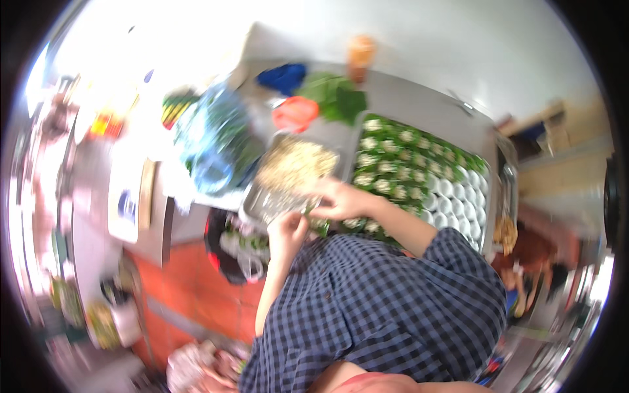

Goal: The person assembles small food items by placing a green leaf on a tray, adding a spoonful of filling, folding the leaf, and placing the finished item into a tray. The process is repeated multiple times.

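My right hand reaches over a metal tray, its thumb and fingers apart beside a heap of pale, fine shreds. The fingertips are blurred. Low at the tray's near edge, my left hand is closed, fingers bent. A small green leaf piece shows at its fingertips, mostly hidden between the two hands. To the right, a large tray holds rows of green leaf portions topped with white, along with several round white cups.
Behind the shreds lie an orange-red bag, green leaves and a blue cloth. An orange-capped container stands at the wall. A clear bag of greens bulges at left. Below sits a dark bin on the red-tiled floor.
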A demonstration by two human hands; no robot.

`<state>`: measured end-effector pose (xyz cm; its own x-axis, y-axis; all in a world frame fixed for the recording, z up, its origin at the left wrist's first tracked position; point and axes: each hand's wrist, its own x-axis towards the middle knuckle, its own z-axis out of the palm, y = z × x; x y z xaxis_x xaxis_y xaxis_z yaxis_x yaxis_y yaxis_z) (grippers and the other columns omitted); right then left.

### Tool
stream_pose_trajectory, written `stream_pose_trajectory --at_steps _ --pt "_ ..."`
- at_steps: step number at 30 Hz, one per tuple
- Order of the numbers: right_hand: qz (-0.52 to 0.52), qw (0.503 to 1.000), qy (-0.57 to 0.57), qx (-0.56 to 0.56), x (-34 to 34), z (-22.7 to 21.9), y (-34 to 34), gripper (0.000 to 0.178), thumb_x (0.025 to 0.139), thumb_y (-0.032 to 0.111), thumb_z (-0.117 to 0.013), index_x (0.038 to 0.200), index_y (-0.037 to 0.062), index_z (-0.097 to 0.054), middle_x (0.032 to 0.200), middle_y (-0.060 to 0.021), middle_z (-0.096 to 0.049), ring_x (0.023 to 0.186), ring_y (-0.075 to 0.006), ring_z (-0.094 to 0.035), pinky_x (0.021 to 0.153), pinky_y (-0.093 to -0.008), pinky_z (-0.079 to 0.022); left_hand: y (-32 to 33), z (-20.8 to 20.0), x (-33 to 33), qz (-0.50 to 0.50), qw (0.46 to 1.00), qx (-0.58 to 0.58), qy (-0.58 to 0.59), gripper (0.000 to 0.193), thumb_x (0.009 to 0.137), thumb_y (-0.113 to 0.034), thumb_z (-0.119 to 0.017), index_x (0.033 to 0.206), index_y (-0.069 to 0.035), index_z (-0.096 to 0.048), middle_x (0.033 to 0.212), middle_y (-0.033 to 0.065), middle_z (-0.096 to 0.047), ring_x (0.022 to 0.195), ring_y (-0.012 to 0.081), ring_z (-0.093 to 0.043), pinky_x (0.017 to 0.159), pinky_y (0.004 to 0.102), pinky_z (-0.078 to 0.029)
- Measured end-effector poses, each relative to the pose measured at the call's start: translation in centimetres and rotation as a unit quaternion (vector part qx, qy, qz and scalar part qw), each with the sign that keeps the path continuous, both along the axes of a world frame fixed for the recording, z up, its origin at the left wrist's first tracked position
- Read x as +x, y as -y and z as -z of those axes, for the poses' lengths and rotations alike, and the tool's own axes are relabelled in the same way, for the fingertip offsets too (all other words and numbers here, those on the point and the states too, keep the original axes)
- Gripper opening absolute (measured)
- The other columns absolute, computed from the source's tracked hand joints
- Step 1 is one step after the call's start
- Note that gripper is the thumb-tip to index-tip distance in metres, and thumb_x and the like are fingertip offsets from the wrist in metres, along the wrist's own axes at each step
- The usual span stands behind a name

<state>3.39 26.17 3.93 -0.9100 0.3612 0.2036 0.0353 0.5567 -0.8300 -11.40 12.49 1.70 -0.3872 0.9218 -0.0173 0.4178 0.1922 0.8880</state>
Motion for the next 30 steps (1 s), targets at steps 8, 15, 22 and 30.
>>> stream_pose_trajectory --at_steps 8,15,22,30 --pt "0.079 0.988 0.085 -0.103 6.1 -1.0 0.1 0.019 0.072 0.012 -0.062 0.09 0.0049 -0.065 0.081 -0.013 -0.065 0.075 -0.026 -0.062 0.069 -0.0343 -0.048 -4.4 -1.1 4.0 0.179 0.983 -0.008 -0.03 0.015 0.075 -0.009 -0.062 0.079 0.005 -0.064 0.065 0.0123 -0.059 0.056 0.0188 -0.062 0.052 0.0272 -0.047" --pt "0.412 0.904 0.022 -0.116 17.9 0.3 -0.7 0.016 0.077 0.013 -0.062 0.091 0.0058 -0.066 0.081 -0.0075 -0.066 0.072 -0.0151 -0.062 0.066 -0.0281 -0.048 -6.4 -1.6 6.2 0.228 0.965 -0.035 0.126 0.035 0.096 -0.02 -0.038 0.109 0.007 -0.056 0.085 0.0122 -0.059 0.062 0.016 -0.062 0.055 0.0256 -0.051" --pt "0.808 0.58 0.043 0.092 37.5 1.8 -4.6 0.016 0.077 0.014 -0.062 0.091 0.0069 -0.067 0.079 -0.0105 -0.067 0.073 -0.0182 -0.065 0.067 -0.0292 -0.05 -5.8 -1.3 3.3 0.143 0.968 -0.054 0.199 0.048 0.097 -0.034 -0.034 0.105 0.006 -0.058 0.075 0.0053 -0.055 0.058 0.0099 -0.054 0.054 0.0223 -0.042" --pt "0.898 0.432 0.066 0.05 40.9 7.1 -8.7 0.019 0.075 0.018 -0.064 0.091 0.0082 -0.067 0.08 -0.0097 -0.067 0.077 -0.0212 -0.064 0.073 -0.0315 -0.049 -4.9 -0.8 3.4 0.122 0.97 -0.042 0.207 0.038 0.095 -0.027 -0.042 0.123 -0.001 -0.042 0.072 0.004 -0.054 0.057 0.0079 -0.048 0.054 0.0211 -0.041"
